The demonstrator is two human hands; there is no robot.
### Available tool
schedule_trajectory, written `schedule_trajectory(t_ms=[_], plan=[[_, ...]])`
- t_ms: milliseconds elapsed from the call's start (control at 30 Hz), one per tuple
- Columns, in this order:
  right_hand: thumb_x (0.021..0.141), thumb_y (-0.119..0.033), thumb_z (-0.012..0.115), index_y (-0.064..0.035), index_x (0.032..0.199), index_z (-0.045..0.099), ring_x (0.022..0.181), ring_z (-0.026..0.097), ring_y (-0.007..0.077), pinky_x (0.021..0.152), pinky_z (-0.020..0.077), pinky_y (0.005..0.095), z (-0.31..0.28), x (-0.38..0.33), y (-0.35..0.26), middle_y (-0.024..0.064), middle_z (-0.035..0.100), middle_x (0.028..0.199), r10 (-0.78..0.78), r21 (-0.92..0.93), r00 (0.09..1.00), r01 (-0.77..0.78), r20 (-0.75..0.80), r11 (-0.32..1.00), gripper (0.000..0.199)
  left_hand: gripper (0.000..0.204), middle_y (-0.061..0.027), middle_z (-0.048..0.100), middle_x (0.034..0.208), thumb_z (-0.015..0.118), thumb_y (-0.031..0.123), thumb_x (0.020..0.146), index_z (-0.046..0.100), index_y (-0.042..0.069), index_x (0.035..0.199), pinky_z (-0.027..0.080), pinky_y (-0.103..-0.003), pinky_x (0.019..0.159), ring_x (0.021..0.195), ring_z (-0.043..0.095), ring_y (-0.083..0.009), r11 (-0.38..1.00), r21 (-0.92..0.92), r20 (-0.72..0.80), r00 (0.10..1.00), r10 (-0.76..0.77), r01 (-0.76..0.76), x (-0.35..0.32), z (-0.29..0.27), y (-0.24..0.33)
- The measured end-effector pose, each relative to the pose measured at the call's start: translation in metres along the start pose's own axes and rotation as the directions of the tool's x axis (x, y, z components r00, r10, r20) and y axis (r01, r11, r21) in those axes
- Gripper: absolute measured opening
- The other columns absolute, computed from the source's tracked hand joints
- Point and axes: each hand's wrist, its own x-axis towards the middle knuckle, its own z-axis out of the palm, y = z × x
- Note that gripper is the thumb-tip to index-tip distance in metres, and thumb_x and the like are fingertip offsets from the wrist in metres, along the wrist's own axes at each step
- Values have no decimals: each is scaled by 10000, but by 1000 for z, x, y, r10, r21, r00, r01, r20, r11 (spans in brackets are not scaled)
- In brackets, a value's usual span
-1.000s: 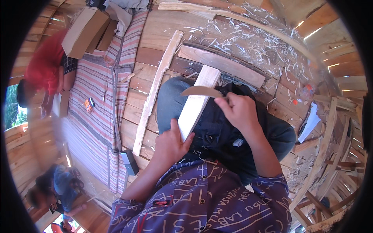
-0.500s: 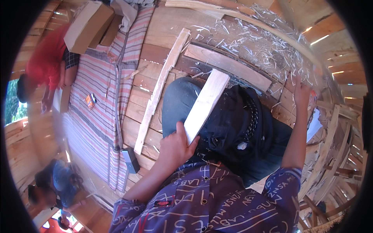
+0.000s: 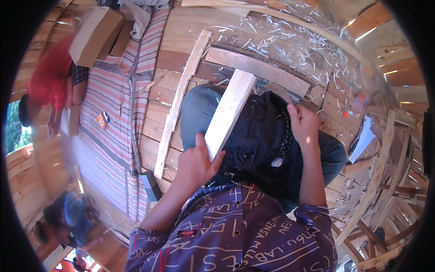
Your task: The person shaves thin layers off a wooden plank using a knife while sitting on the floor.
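Note:
My left hand [image 3: 198, 159] grips the lower end of a pale, squared wooden block [image 3: 230, 114], with the thumb on one side and fingers on the other. The block slants up and away across my lap, over the dark trousers and black cloth [image 3: 253, 131]. My right hand [image 3: 304, 123] is closed beside the black cloth, to the right of the block and apart from it. From its fingers a curved, greyish-brown blade [image 3: 279, 92] seems to reach toward the block's far end. Its handle is hidden in the hand.
A long thin wooden strip [image 3: 182, 105] and a flat board [image 3: 260, 69] lie on the plank floor amid wood shavings [image 3: 294, 38]. A striped mat [image 3: 108, 99] spreads left, with a cardboard box [image 3: 96, 36] and a person in red [image 3: 52, 75]. Wood offcuts [image 3: 378, 177] stand right.
My right hand has come back from the far right to beside my lap, now with the curved blade. My left hand still holds the block; the whole view has shifted slightly.

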Motion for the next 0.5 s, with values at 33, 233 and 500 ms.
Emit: schedule_trajectory(t_ms=[33, 233, 500], plan=[[886, -421, 655, -12, 720, 618, 578, 606, 380, 524, 451, 429, 4, -8, -12, 180, 575, 581, -64, 32, 998, 63, 17, 997, 443, 637, -315, 605, 671, 661, 405, 856, 372, -95, 1124, 502, -536, 588, 661, 629, -489, 1000, 8, 4, 1000, -6, 6, 0, 0, -1], [863, -470, 666, -42, 622, 577, 543, 616, 355, 504, 477, 422, 25, -43, -82, 136, 590, 549, -274, 184, 935, 235, 225, 954, 499, 639, -325, 628, 747, 702, 326, 798, 370, -89, 1152, 517, -534, 668, 740, 635, -500, 998, -43, 30, 999, -44, 45, 0, -2, -4], [847, -530, 656, -64, 589, 557, 475, 597, 310, 453, 471, 402, 30, -40, -84, 106, 554, 497, -433, 56, 864, 434, 256, 899, 542, 720, -340, 639, 877, 680, 224, 716, 376, -94, 1287, 512, -525, 778, 845, 635, -497, 996, -79, 95, 995, -23, 31, 3, -6, -10]])
